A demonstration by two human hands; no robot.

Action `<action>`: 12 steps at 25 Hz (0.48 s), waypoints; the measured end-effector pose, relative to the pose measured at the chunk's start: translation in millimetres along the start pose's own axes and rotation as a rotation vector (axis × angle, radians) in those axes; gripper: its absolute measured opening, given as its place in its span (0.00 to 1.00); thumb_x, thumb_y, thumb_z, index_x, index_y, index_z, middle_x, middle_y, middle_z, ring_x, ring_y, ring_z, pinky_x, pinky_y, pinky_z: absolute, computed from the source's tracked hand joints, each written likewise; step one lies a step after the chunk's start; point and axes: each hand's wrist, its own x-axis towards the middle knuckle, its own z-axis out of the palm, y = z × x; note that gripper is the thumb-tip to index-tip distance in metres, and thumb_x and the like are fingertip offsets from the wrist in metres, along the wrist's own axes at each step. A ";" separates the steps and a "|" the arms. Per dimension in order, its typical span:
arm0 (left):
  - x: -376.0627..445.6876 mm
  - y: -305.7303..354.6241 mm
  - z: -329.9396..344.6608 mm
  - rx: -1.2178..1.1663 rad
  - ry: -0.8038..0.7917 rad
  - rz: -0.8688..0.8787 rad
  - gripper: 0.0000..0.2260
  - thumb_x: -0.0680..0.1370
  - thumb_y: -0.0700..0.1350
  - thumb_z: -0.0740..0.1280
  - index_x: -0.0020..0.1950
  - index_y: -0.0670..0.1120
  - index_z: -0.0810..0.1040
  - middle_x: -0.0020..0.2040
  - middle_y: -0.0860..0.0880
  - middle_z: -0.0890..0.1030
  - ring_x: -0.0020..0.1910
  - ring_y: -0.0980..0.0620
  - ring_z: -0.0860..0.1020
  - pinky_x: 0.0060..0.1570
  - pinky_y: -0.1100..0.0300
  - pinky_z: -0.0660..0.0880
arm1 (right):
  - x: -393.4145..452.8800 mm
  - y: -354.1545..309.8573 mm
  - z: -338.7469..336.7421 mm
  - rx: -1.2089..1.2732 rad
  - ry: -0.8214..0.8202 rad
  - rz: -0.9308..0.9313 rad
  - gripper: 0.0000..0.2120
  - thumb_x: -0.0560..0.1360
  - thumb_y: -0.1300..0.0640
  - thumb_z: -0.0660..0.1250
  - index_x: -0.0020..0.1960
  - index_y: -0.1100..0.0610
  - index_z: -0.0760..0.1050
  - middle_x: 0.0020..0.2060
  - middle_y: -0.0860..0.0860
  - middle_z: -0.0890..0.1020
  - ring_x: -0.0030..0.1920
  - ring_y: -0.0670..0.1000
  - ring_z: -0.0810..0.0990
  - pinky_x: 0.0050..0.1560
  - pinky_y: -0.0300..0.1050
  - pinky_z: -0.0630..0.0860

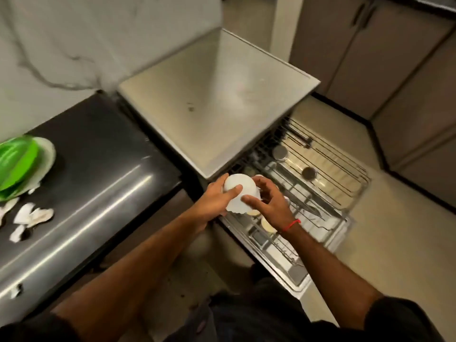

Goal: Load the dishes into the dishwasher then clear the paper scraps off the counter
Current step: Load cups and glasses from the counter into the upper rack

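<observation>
So both hands are on a white bowl [237,193] turned upside down, held right over the near end of the pulled-out dishwasher rack [320,193]. The left hand [217,197] grips it from the left side with the thumb across the base, and the right hand [265,202] holds it from the right, fingers curled round its wall; there's a red thread on that wrist. The bowl has a scalloped rim, facing down toward the rack.

In the rack below I can make out a couple of pale round dishes [267,224] just under the right hand and two metal cups [280,152] further back, plus a dark utensil near the far corner.

Over on the dark bench [98,156] to the left there's a green plate [17,161] stacked on a paler one, and torn white paper scraps [32,215] lying just in front of them, with one more scrap near the bench's front edge.

No brand or writing readable anywhere, it's all a bit blurry.
</observation>
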 end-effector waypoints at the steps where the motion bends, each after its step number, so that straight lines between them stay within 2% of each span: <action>1: 18.4 9.3 21.0 0.048 -0.050 0.014 0.27 0.81 0.55 0.66 0.78 0.53 0.63 0.69 0.50 0.71 0.56 0.52 0.77 0.36 0.64 0.78 | 3.8 12.2 -25.3 0.027 0.026 0.040 0.29 0.66 0.43 0.78 0.64 0.48 0.74 0.59 0.47 0.80 0.58 0.51 0.79 0.56 0.59 0.79; 3: 57.6 26.0 65.7 0.102 -0.137 -0.010 0.23 0.82 0.53 0.66 0.76 0.52 0.66 0.66 0.50 0.75 0.50 0.58 0.77 0.34 0.67 0.76 | 12.8 37.9 -75.7 0.058 0.085 0.112 0.28 0.67 0.45 0.78 0.64 0.47 0.75 0.59 0.48 0.80 0.57 0.52 0.80 0.56 0.58 0.80; 5: 95.7 35.2 107.3 0.130 -0.194 -0.066 0.23 0.82 0.51 0.66 0.75 0.51 0.66 0.65 0.49 0.76 0.49 0.58 0.78 0.35 0.63 0.78 | 22.2 61.7 -116.9 0.071 0.145 0.184 0.27 0.67 0.46 0.78 0.64 0.45 0.75 0.60 0.50 0.79 0.56 0.52 0.80 0.53 0.56 0.81; 7: 131.5 39.1 146.4 0.145 -0.252 -0.107 0.23 0.81 0.49 0.68 0.75 0.50 0.66 0.65 0.47 0.76 0.52 0.53 0.80 0.38 0.60 0.81 | 31.5 87.3 -150.7 0.102 0.205 0.240 0.27 0.68 0.49 0.78 0.66 0.47 0.75 0.61 0.54 0.79 0.56 0.52 0.80 0.49 0.50 0.82; 9: 165.5 42.1 183.8 0.166 -0.299 -0.172 0.24 0.81 0.47 0.69 0.75 0.49 0.66 0.66 0.46 0.76 0.58 0.47 0.79 0.39 0.58 0.82 | 39.3 113.1 -178.5 0.190 0.247 0.324 0.29 0.70 0.56 0.77 0.69 0.51 0.74 0.62 0.55 0.79 0.56 0.51 0.81 0.47 0.44 0.81; 12: 219.9 39.8 237.9 0.265 -0.303 -0.190 0.26 0.78 0.44 0.72 0.74 0.49 0.67 0.67 0.46 0.75 0.62 0.44 0.77 0.42 0.55 0.82 | 54.8 153.1 -212.9 0.223 0.352 0.417 0.31 0.70 0.64 0.76 0.70 0.54 0.71 0.61 0.49 0.78 0.56 0.50 0.80 0.53 0.48 0.81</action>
